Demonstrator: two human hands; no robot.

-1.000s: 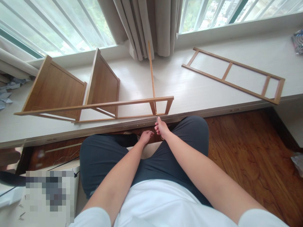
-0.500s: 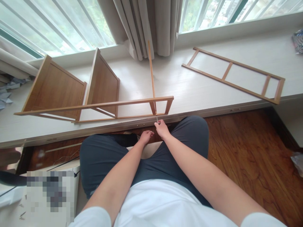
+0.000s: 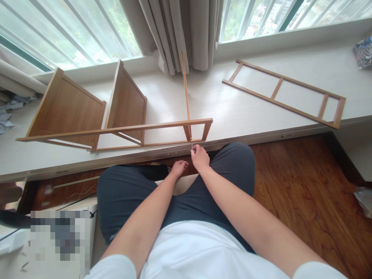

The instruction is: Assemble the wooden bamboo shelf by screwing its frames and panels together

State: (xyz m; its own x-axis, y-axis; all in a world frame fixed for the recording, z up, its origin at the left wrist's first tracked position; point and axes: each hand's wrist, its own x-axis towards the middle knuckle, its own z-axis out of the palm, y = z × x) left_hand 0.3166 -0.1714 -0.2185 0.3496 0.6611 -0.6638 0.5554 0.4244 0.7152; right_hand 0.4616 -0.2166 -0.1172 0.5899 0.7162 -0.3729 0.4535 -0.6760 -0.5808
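Observation:
My right hand (image 3: 200,157) is closed in a pinch on a thin metal hex key (image 3: 192,146), which points up at the front rail of a wooden shelf frame. My fingers cover most of the key. The shelf frame (image 3: 162,126) lies on its side along the ledge's front edge. Two wooden panels (image 3: 65,110) (image 3: 128,102) and a thin board (image 3: 186,85), seen edge-on, rise from it. Between my knees, my left hand (image 3: 178,169) hangs with its fingers curled together, apart from the frame. Whatever it may hold is hidden.
A separate ladder-like wooden frame (image 3: 276,88) lies flat on the white ledge (image 3: 209,100) to the right. Curtains (image 3: 200,35) hang behind. A plastic-wrapped packet (image 3: 363,53) sits far right. At lower left stands a pale surface (image 3: 17,255) with small bits on it, partly blurred out.
My right hand has turned slightly at the wrist around the hex key, its back now showing more. My left hand and the shelf frame stay in place. The view has shifted slightly.

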